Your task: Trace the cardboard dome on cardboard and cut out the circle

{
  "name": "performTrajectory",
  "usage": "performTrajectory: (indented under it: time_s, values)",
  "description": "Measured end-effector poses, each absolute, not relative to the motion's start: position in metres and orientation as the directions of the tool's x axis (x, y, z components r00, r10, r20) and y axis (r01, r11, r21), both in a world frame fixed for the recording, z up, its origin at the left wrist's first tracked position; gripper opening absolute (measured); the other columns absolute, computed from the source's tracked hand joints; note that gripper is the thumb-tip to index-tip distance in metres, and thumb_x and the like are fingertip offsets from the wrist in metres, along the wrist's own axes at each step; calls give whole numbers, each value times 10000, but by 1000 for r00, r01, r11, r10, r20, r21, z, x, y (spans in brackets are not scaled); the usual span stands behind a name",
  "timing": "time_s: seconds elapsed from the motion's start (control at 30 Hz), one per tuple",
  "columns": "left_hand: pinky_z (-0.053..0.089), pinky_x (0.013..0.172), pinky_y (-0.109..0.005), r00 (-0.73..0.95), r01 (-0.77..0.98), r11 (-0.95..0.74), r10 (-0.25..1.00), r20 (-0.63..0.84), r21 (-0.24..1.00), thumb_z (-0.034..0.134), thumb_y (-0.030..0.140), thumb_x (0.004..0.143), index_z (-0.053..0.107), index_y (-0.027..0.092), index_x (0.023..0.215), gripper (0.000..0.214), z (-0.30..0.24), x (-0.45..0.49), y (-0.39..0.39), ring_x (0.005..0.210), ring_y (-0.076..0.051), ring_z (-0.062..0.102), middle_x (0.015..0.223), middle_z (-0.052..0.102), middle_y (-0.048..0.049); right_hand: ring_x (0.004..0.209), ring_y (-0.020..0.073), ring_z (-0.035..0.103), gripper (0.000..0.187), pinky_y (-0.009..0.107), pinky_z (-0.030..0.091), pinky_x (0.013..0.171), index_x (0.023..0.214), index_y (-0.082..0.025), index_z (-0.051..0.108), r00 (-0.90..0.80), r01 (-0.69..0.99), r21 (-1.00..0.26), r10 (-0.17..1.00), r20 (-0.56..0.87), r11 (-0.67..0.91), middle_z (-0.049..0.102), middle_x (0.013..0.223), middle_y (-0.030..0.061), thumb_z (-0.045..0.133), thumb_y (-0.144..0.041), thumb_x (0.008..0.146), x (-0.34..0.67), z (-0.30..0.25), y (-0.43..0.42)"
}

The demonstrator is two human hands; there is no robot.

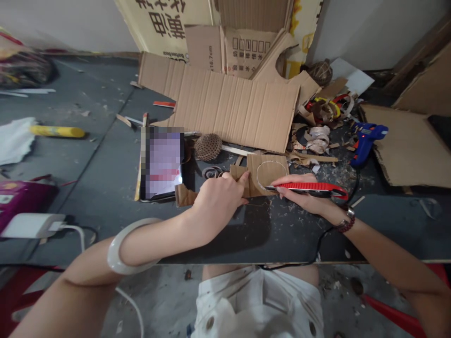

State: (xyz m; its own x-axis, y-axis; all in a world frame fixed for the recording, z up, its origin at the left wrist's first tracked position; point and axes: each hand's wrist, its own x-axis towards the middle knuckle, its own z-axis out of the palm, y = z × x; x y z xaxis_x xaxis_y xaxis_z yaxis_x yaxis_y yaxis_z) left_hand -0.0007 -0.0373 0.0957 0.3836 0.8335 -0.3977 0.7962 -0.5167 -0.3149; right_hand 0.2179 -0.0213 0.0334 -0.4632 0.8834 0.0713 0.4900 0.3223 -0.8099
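My right hand (299, 192) is closed around a red utility knife (313, 188), its blade tip at the lower edge of a circle drawn on a small piece of cardboard (271, 171). The circle outline looks pale against the brown board. My left hand (221, 197) presses the left side of this cardboard against the table, fingers bent and index finger pointing along it; whether it pinches the edge is partly hidden. Just beyond my left hand lie a dark coiled strip (213, 172) and a round, brown, textured ball (207, 147).
A tablet (162, 164) stands left of my hands. Behind them leans a large corrugated cardboard sheet (236, 108). To the right are a blue glue gun (368, 141), its cord, cardboard scraps and tape rolls (327, 108). A yellow tube (58, 131) and white charger (33, 225) lie left.
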Motion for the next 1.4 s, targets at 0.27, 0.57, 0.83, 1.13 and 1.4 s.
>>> performTrajectory:
  time_s: [0.27,0.57,0.83,1.13,1.4]
  values:
    - [408,505,-233,374,800,-510,835,-403,-315,500,392,962,299,149,1499,622,96,-1,-36,723,-232,695,879,698,-151,731,128,688,253,256,532,754,996,-224,744,-487,476,-809,870,84,344,754,861,22,558,-374,911,220,27,-20]
    - [495,648,-326,420,803,-501,860,-289,-323,456,220,960,518,80,1365,433,96,-2,-44,996,-313,651,1139,653,-209,802,135,694,195,246,523,760,979,-221,733,-539,431,-766,817,205,476,755,924,28,589,-321,893,219,26,-24]
    - [356,1127,-426,603,661,-745,596,-530,-86,724,376,798,370,53,1456,813,87,3,-48,1426,-328,328,1566,268,-207,785,115,675,168,223,492,737,962,-218,700,-488,456,-759,844,223,465,740,890,2,551,-275,912,214,20,-25]
    - [314,1140,-480,562,655,-751,560,-609,-87,875,485,543,259,-6,1486,1228,78,7,-49,1456,-404,212,1552,88,-291,648,85,638,212,200,470,640,991,-211,704,-501,445,-833,862,72,329,725,794,-10,545,-335,924,221,25,-22]
    - [324,1138,-471,564,647,-758,548,-618,-81,865,491,562,244,9,1495,1219,78,7,-49,1458,-396,210,1552,68,-287,731,116,678,201,237,510,730,992,-220,715,-528,416,-820,838,134,393,748,865,11,572,-336,911,224,22,-21]
